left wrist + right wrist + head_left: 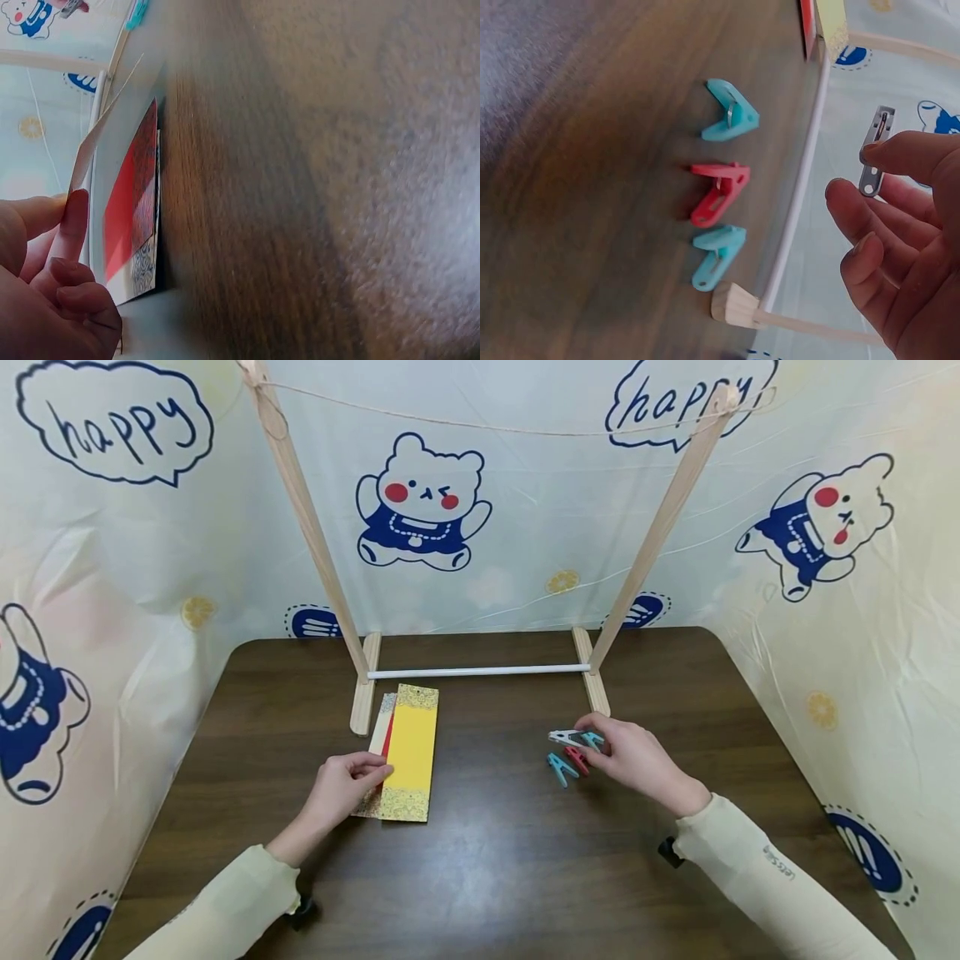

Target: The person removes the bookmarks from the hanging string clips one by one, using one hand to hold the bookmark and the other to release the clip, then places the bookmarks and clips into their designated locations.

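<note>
My left hand (339, 787) pinches the left edge of a yellow card (409, 743) with glittery gold ends. The left wrist view shows this card raised above a red card (118, 217) and a paler one lying on the table. On the other side, my right hand (637, 762) holds a grey clothespin (875, 150) between thumb and fingers, above the tabletop. Below it lie a teal clothespin (735, 112), a red clothespin (720, 193) and a second teal clothespin (720, 255), in a loose row.
A wooden stand rises behind the cards, with a left post (315, 527), a right post (667, 510) and a white rod (480, 672) joining its feet. A thin string (465, 425) hangs between the post tops. Printed cloth (510, 568) surrounds the brown table (495, 885).
</note>
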`<state>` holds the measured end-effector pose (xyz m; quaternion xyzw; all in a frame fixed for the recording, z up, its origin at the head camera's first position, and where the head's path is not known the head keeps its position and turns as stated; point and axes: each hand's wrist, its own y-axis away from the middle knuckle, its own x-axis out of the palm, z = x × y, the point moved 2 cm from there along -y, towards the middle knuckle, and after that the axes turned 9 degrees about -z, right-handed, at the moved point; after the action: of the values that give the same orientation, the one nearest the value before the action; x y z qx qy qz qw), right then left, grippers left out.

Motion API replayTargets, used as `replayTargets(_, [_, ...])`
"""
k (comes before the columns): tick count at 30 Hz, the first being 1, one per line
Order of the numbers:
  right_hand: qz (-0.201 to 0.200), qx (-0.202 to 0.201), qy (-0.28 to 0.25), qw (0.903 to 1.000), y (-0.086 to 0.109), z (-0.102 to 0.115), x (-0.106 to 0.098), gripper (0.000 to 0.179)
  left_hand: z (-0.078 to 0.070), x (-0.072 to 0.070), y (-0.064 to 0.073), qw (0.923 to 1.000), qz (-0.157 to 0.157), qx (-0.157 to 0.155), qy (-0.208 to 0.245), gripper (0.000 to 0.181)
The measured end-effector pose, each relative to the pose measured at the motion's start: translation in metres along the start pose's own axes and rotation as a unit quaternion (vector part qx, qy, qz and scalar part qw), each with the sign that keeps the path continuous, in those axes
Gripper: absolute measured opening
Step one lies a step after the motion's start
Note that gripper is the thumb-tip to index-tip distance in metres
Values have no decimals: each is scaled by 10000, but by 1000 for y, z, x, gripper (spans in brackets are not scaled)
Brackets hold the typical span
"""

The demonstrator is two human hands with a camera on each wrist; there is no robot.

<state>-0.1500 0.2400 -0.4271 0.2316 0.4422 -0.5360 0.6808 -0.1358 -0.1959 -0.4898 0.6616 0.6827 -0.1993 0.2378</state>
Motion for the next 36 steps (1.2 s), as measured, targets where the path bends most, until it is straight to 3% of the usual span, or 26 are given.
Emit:
replayTargets(14, [-186, -369, 323, 9986, 7, 5, 21, 27, 2, -3, -9, 9998, 178, 73, -103, 23])
replayTargets(20, [-100, -290, 303, 9991, 9, 7, 26, 27, 2, -4, -12, 9992, 285, 169, -227, 23])
replayTargets(30, [-12, -291, 191, 9994, 11, 8, 34, 25, 3, -4, -13, 9970, 585, -180, -482, 26])
replayTargets(36, [87, -278, 140, 9995, 13, 8, 38, 27, 2, -3, -15, 9967, 576, -174, -541, 25])
